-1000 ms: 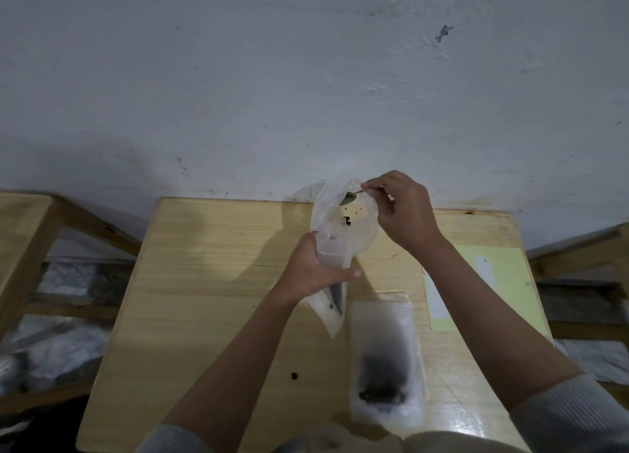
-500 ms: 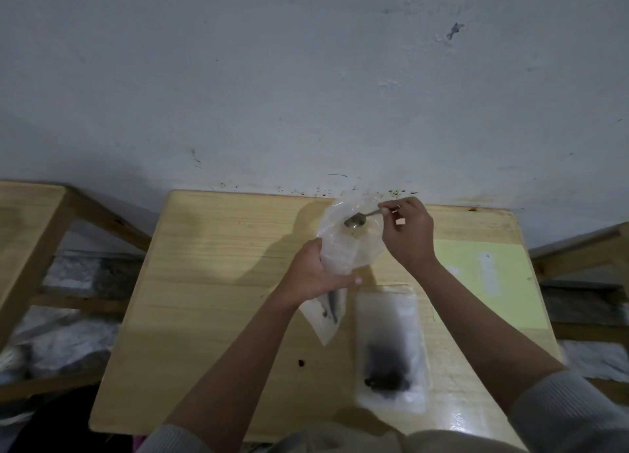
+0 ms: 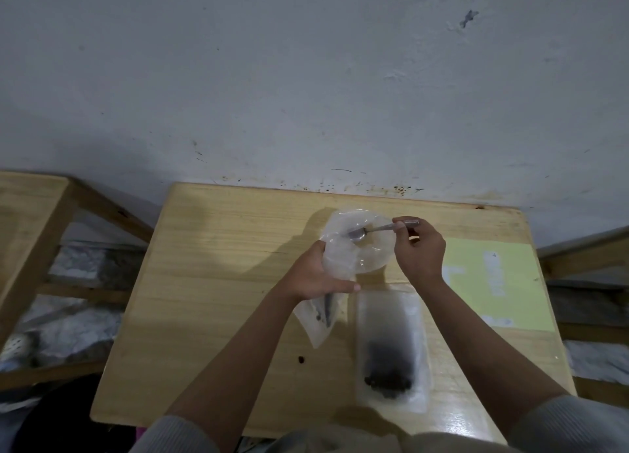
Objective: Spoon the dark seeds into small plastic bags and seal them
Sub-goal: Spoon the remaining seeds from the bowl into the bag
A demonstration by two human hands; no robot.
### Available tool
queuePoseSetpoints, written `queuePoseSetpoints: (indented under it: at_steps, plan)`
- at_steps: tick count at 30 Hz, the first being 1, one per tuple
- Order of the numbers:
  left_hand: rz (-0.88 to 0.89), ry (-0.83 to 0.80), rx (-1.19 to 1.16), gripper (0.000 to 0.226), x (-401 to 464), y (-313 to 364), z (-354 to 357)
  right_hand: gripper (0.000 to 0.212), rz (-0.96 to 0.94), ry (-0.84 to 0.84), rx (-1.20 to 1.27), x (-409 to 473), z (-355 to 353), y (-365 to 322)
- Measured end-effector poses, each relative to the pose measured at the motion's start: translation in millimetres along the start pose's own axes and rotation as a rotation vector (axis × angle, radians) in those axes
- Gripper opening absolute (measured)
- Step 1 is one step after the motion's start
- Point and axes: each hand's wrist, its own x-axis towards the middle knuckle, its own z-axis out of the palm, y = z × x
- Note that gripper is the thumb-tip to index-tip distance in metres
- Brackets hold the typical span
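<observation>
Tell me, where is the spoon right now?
In the head view, the spoon is held by the right hand, its bowl dipped into the open mouth of the plastic bag that the left hand grips above the wooden table.

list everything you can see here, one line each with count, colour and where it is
small plastic bag: 1, clear, held above the table
spoon: 1, metal, bowl in the bag's mouth
seed pouch: 1, clear with dark seeds, flat on table near front
loose seed: 1, dark, on table
paper sheet: 1, yellow-green, table's right side
table: 1, light wood, against the wall
wall: 1, white-grey, behind
left hand: grips the bag
right hand: pinches the spoon handle
</observation>
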Motion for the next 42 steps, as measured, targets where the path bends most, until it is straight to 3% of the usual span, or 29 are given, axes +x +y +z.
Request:
queuePoseSetpoints:
  at_steps: [9, 19, 32, 42]
  plan:
    - [-0.033, 0.030, -0.081, 0.083, 14.0, -5.2, 8.2, 0.011, 0.288, -0.097, 0.141, 6.3, 4.9, 18.2]
    - [0.011, 0.092, -0.059, 0.085, 23.8, -2.7, -5.4, 0.016, 0.690, 0.037, 0.421, 19.2, 6.8, 23.8]
    - [0.007, 0.192, 0.040, 0.083, 23.6, 3.6, -27.0, 0.016, 0.641, 0.061, 0.422, 28.0, 4.2, 9.9]
    - [0.091, 0.264, 0.391, 0.103, 15.7, -2.8, -21.3, 0.014, 0.627, 0.068, 0.431, 29.2, -0.8, -2.2]
